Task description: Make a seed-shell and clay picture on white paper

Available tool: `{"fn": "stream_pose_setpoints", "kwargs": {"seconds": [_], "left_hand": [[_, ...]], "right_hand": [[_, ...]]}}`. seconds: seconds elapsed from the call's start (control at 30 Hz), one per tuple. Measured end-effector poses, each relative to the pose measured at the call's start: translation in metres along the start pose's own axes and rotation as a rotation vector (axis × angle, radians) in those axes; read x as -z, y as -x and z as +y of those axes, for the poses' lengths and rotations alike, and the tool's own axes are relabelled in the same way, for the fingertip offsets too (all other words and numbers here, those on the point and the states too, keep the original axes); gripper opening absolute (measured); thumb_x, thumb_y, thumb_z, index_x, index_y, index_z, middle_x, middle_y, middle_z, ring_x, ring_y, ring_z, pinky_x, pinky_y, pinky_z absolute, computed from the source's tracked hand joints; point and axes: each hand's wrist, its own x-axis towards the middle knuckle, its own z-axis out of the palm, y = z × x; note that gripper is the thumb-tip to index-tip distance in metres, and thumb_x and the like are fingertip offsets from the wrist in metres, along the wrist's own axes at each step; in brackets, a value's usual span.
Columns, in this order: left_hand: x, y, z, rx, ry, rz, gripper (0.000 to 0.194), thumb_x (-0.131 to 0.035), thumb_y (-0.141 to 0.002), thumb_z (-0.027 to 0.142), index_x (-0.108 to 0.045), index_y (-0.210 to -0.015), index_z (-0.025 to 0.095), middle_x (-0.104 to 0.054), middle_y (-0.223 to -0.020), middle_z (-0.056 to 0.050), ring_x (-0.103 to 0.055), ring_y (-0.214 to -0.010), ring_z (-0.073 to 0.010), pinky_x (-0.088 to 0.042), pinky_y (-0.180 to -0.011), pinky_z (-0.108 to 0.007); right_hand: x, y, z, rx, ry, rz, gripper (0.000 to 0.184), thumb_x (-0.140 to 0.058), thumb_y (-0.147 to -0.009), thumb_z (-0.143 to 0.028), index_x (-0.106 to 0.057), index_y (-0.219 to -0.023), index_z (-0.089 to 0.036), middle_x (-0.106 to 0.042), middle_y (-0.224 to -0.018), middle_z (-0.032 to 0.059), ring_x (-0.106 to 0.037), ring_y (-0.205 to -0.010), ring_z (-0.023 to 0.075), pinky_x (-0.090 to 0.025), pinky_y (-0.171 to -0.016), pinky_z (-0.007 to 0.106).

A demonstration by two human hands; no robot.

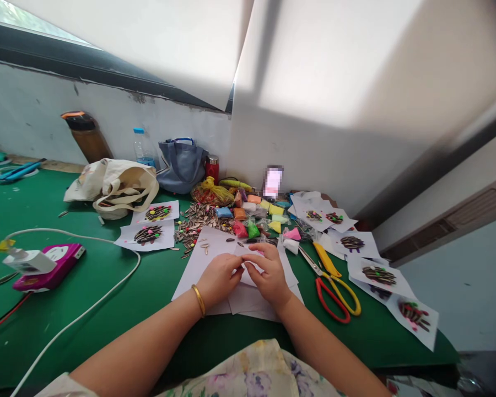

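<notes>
Fingertips together over the white paper

Nearest me is the floral cloth (252,369) of my clothes, at the edge of the green table (149,331). My left hand (221,278), gold bangle (198,301) at the wrist, has its fingers curled in, their tips meeting those of my right hand (268,273), whose fingers are bent too. I can't tell whether anything is pinched between them.

Under both hands lie the white sheets (192,275), overlapping, with a few loose seeds (204,247) towards the far side. To the right are scissors (312,261) with one red and one yellow handle, beside a yellow-handled tool (326,259); off to the left sits a magenta box (68,268).

Just past the sheets, a heap of striped seeds (198,215) spreads beside small packets of coloured material (252,229). Papers with seed designs and bright dots lie on either side, two on the left (149,234), more on the right (380,274).

Farther back stand a cream cloth bag (116,179), a blue bag (182,168), a red flask (212,168) and a blurred-out phone (273,182), near the wall (297,149).
</notes>
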Motion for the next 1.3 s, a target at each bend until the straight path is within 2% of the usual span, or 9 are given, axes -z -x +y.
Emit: {"fn": "stream_pose_setpoints", "kwargs": {"seconds": [0.1, 0.2, 0.27, 0.37, 0.57, 1.03, 1.3], "left_hand": [[0.002, 0.000, 0.000, 0.002, 0.008, -0.026, 0.021, -0.055, -0.085, 0.013, -0.067, -0.101, 0.019, -0.068, -0.085, -0.005, -0.061, -0.082, -0.0192, -0.046, -0.075, -0.030], [0.005, -0.001, -0.004, 0.067, 0.028, -0.015, 0.029, -0.055, -0.087, 0.015, -0.066, -0.113, 0.022, -0.072, -0.096, -0.005, -0.064, -0.089, -0.0196, -0.047, -0.082, -0.032], [0.008, -0.002, -0.009, 0.134, 0.027, -0.001, 0.024, -0.056, -0.088, 0.019, -0.070, -0.108, 0.021, -0.073, -0.100, -0.005, -0.065, -0.093, -0.0205, -0.047, -0.086, -0.033], [0.010, -0.004, -0.016, 0.183, 0.000, -0.021, 0.020, -0.057, -0.088, 0.024, -0.073, -0.100, 0.021, -0.074, -0.099, -0.005, -0.066, -0.094, -0.0219, -0.048, -0.088, -0.034], [0.010, -0.004, -0.019, 0.180, -0.067, -0.054, 0.020, -0.056, -0.088, 0.024, -0.074, -0.098, 0.021, -0.075, -0.097, -0.005, -0.066, -0.093, -0.0227, -0.048, -0.085, -0.034], [0.010, -0.004, -0.018, 0.184, -0.096, -0.097, 0.022, -0.055, -0.087, 0.022, -0.074, -0.098, 0.021, -0.075, -0.096, -0.007, -0.067, -0.091, -0.0230, -0.048, -0.084, -0.034], [0.011, -0.004, -0.017, 0.194, -0.098, -0.113, 0.023, -0.053, -0.088, 0.023, -0.074, -0.098, 0.020, -0.075, -0.096, -0.008, -0.067, -0.092, -0.0231, -0.048, -0.084, -0.034]], "right_hand": [[0.000, 0.000, 0.003, -0.043, -0.044, 0.018, 0.013, -0.062, -0.087, -0.027, -0.073, -0.095, -0.028, -0.062, -0.110, 0.0054, -0.055, -0.107, 0.0230, -0.044, -0.095, 0.042], [-0.001, -0.001, 0.012, -0.098, -0.059, 0.056, 0.009, -0.065, -0.085, -0.027, -0.072, -0.090, -0.025, -0.062, -0.105, 0.0062, -0.055, -0.105, 0.0232, -0.044, -0.094, 0.042], [-0.001, -0.002, 0.021, -0.143, -0.036, 0.056, 0.006, -0.068, -0.083, -0.027, -0.071, -0.086, -0.024, -0.063, -0.103, 0.0062, -0.055, -0.103, 0.0235, -0.044, -0.093, 0.041], [-0.003, -0.001, 0.033, -0.183, 0.032, -0.025, 0.003, -0.071, -0.080, -0.026, -0.072, -0.081, -0.024, -0.063, -0.102, 0.0056, -0.055, -0.102, 0.0236, -0.042, -0.093, 0.041], [-0.011, 0.002, 0.040, -0.136, 0.142, -0.198, 0.007, -0.072, -0.079, -0.020, -0.076, -0.082, -0.025, -0.065, -0.100, 0.0050, -0.054, -0.100, 0.0230, -0.042, -0.091, 0.040], [-0.020, 0.007, 0.046, -0.065, 0.229, -0.249, 0.012, -0.067, -0.085, -0.024, -0.077, -0.090, -0.030, -0.067, -0.101, 0.0037, -0.054, -0.099, 0.0224, -0.043, -0.087, 0.039], [-0.018, 0.007, 0.042, -0.071, 0.236, -0.292, 0.015, -0.063, -0.088, -0.023, -0.076, -0.093, -0.029, -0.067, -0.103, 0.0033, -0.054, -0.101, 0.0217, -0.043, -0.089, 0.038]]}}
